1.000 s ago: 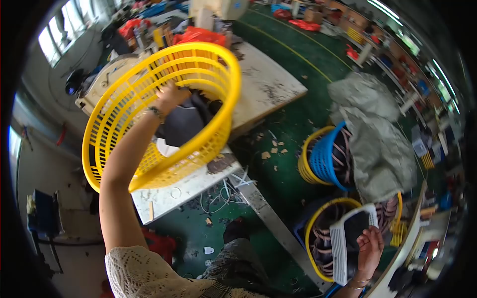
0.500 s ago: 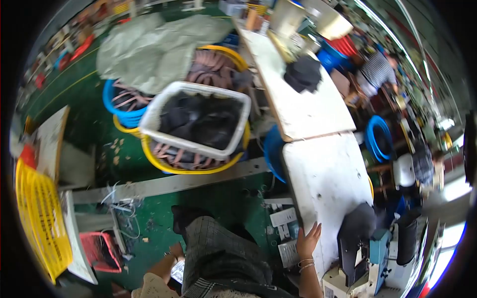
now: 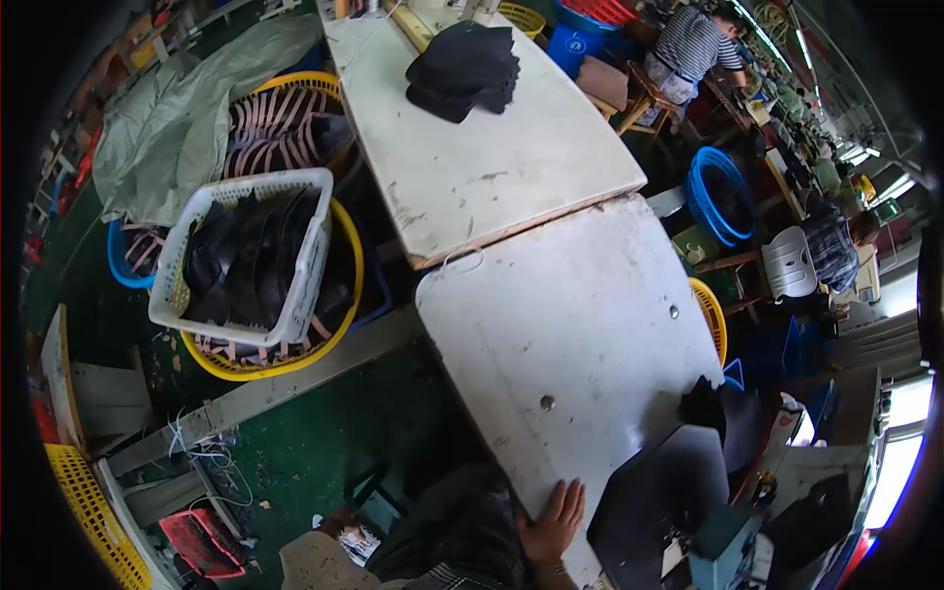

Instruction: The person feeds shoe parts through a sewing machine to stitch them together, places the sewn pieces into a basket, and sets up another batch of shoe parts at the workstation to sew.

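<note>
My right hand lies flat with its fingers stretched on the near-left edge of the white worktable. Low in the view, my left hand is beside my leg, near a small dark stool-like object; its fingers are too dim to make out. Black pieces fill a white basket, which rests on a yellow basket at the left. A stack of black pieces sits on the farther table.
A dark machine stands right of my right hand. Blue baskets and a white chair are beyond the table. A person in a striped shirt bends over work at the back. A red basket is low left.
The view has swung right, from the yellow basket my left hand reached into, to the white tables. My right hand, formerly by the white basket, has come down flat on the near table.
</note>
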Demonstrator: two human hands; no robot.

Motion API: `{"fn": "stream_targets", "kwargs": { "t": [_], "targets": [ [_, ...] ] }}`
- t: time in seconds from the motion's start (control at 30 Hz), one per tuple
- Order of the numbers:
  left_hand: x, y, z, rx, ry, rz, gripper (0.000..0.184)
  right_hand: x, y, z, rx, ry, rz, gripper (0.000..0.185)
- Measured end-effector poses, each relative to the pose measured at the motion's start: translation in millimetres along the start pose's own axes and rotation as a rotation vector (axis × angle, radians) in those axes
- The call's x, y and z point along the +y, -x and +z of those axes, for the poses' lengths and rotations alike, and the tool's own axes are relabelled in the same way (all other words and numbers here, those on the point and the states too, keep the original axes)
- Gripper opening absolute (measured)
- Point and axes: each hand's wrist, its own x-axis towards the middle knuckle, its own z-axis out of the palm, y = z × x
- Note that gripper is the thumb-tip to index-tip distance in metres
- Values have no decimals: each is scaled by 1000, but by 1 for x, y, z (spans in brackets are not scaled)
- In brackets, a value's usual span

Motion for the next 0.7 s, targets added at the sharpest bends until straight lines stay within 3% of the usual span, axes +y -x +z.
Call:
{"fn": "stream_targets", "kwargs": {
  "t": [0.03, 0.13, 0.2, 0.3, 0.33, 0.43, 0.5, 0.6, 0.67, 0.7],
  "targets": [
    [14, -16, -19, 4, -152, 56, 87, 0, -1, 0, 11, -4, -2, 98],
    [51, -47, -75, 11, 196, -16, 50, -1, -2, 1, 2, -16, 28, 97],
    [64, -65, -120, 70, 157, 8, 45, 3, -1, 7, 54, -30, -17, 95],
    [72, -87, -181, 238, 235, -27, 41, -17, -5, -5, -8, -235, 137, 95],
    [74, -104, -197, 250, 186, -9, 40, -17, -3, -13, -123, -332, 220, 94],
    [70, -125, -251, 303, 27, 36, 38, -10, -1, -6, -70, -223, 152, 94],
    [75, -115, -287, 209, -90, 58, 38, -7, -1, -5, -44, -235, 141, 94],
    [175, 54, -420, -126, -234, 125, 39, -2, -3, -2, -23, -255, 130, 94],
    [234, 200, -535, -13, 68, 331, 35, -1, -6, -2, -9, -269, 121, 93],
    [242, 236, -578, 209, 285, 416, 32, -1, -7, -3, -8, -271, 122, 93]
  ]
}}
